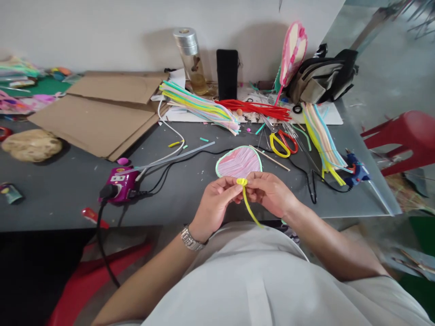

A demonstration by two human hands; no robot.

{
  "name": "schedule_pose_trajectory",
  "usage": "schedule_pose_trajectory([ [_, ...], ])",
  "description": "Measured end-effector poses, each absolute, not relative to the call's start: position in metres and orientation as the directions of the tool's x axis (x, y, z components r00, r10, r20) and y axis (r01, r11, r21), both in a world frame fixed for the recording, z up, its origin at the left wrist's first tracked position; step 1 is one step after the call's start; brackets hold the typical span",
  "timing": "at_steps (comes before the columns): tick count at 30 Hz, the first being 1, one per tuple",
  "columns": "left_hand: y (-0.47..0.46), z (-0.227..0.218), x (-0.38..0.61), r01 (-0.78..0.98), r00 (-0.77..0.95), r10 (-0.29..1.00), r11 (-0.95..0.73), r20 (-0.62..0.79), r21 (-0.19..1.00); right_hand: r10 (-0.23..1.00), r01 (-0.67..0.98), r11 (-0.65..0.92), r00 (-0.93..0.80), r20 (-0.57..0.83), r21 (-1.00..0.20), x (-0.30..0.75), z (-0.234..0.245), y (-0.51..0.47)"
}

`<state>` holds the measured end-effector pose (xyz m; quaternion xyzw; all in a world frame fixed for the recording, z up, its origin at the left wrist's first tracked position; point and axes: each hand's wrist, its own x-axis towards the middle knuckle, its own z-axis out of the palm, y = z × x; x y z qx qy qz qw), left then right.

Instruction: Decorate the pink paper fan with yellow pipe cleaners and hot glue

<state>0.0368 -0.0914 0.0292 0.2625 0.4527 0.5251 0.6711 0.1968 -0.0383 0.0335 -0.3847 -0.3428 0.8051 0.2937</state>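
Note:
My left hand (pixel 216 203) and my right hand (pixel 268 192) meet over the front edge of the grey table (pixel 68 190). Both pinch a yellow pipe cleaner (pixel 245 197). Its upper end is curled into a small coil between my fingertips, and its tail hangs down toward my lap. Just beyond my hands lies a pink heart-shaped fan piece (pixel 239 161) with a green rim. A metal watch is on my left wrist.
Bundles of coloured pipe cleaners (pixel 199 105), red ones (pixel 254 107), yellow-and-red scissors (pixel 283 143), a blue glue gun (pixel 355 170), a purple power strip (pixel 120 183) with cables, cardboard sheets (pixel 102 108), a bottle (pixel 190 59), a phone (pixel 227 73), a bag (pixel 322 77) and red stools (pixel 404 136).

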Motion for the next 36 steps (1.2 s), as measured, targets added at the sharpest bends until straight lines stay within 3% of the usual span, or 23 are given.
schedule_pose_trajectory([
  [5,-0.091,0.025,0.037,-0.473,0.061,0.938,0.329,-0.342,0.817,0.736,-0.202,-0.586,-0.537,-0.411,-0.785,0.196,0.031,-0.037],
  [8,-0.091,0.023,0.037,-0.490,0.077,0.929,0.352,-0.363,0.797,0.785,-0.171,-0.504,-0.500,-0.366,-0.847,0.195,0.030,-0.037],
  [11,-0.096,0.026,0.038,-0.399,-0.092,0.956,0.219,-0.277,0.890,0.892,-0.092,-0.283,-0.391,-0.227,-0.955,0.197,0.034,-0.044],
  [13,-0.101,0.031,0.039,-0.293,-0.220,0.962,0.092,-0.161,0.952,0.955,0.031,-0.025,-0.295,-0.033,-0.999,0.199,0.041,-0.051],
  [15,-0.105,0.038,0.041,-0.219,-0.275,0.960,-0.010,-0.052,0.976,0.941,0.172,0.274,-0.249,0.227,-0.946,0.200,0.048,-0.059],
  [17,-0.109,0.045,0.042,-0.154,-0.286,0.958,-0.084,0.037,0.985,0.842,0.261,0.532,-0.265,0.470,-0.806,0.200,0.054,-0.064],
  [21,-0.112,0.051,0.043,-0.097,-0.261,0.958,-0.145,0.116,0.985,0.625,0.341,0.780,-0.363,0.692,-0.525,0.201,0.056,-0.067],
  [26,-0.114,0.053,0.042,-0.173,-0.246,0.969,-0.075,0.031,0.982,0.500,0.400,0.856,-0.480,0.721,-0.327,0.204,0.050,-0.065],
  [29,-0.113,0.055,0.042,-0.221,-0.222,0.975,-0.028,-0.022,0.975,0.472,0.384,0.873,-0.507,0.721,-0.301,0.203,0.051,-0.064],
  [32,-0.112,0.055,0.041,-0.287,-0.175,0.981,0.031,-0.084,0.957,0.510,0.305,0.860,-0.521,0.685,-0.408,0.204,0.056,-0.061],
  [36,-0.108,0.047,0.036,-0.357,-0.074,0.984,0.127,-0.164,0.926,0.648,0.171,0.685,-0.586,0.486,-0.708,0.210,0.059,-0.057],
])
